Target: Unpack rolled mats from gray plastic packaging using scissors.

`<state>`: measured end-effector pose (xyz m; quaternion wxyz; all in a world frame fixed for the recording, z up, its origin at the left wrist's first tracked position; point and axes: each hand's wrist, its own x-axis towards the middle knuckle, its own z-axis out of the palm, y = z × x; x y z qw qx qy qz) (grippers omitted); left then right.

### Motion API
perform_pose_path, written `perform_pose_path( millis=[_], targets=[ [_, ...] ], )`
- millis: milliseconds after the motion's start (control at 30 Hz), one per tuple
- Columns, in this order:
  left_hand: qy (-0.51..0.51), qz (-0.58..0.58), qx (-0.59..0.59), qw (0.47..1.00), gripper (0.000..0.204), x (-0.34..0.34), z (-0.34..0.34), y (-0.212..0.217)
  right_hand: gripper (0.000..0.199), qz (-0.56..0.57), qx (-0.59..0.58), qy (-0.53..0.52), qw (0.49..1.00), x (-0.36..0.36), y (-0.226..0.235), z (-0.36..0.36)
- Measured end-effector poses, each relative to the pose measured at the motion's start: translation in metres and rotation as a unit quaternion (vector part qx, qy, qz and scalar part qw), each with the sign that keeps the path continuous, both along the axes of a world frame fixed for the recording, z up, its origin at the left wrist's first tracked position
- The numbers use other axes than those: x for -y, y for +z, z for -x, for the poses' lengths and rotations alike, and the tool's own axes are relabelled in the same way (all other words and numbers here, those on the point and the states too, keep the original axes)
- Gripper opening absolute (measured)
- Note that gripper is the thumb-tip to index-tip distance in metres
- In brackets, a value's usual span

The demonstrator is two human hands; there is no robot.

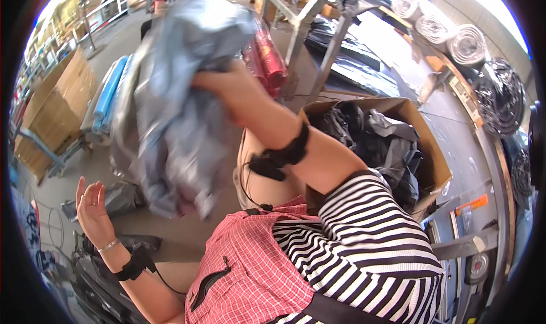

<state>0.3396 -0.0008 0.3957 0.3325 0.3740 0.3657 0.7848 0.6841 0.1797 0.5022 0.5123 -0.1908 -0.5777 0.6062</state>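
Observation:
A large crumpled grey plastic sheet (182, 113) hangs in front of me, smeared by motion. My right hand (222, 91) grips it near its upper right part, arm stretched out across my body; the fingertips are partly lost behind the folds. Low on the left, my left hand (94, 213) is raised with fingers apart and nothing in it. Close by that hand, a dark grey plastic bundle (116, 201) lies on the floor. Each wrist wears a black strap with a cable.
To my right stands an open cardboard box (435, 153) filled with black and grey plastic (392, 147). Red rolls (267, 56) and blue rolls (115, 91) lie ahead. A large carton (57, 108) stands at left. Beyond the box are a metal frame (307, 22) and white rolls (466, 44).

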Motion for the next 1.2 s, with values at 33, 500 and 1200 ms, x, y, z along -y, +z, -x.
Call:
perform_pose_path(
  millis=[33, 500, 1200],
  targets=[
    [0.059, 0.057, 0.022, 0.996, 0.049, -0.005, 0.004, -0.004, 0.028, 0.03, -0.06, 0.054, 0.996, -0.004, -0.002, -0.038],
    [0.165, 0.186, -0.359, 0.9, 0.021, -0.017, -0.021, -0.015, 0.024, 0.032, 0.88, -0.405, 0.247, 0.027, -0.224, -0.568],
    [0.094, 0.217, -0.05, 0.97, 0.023, 0.01, 0.009, -0.051, 0.022, -0.062, 0.704, -0.267, 0.656, -0.119, -0.205, -0.202]
  ],
)
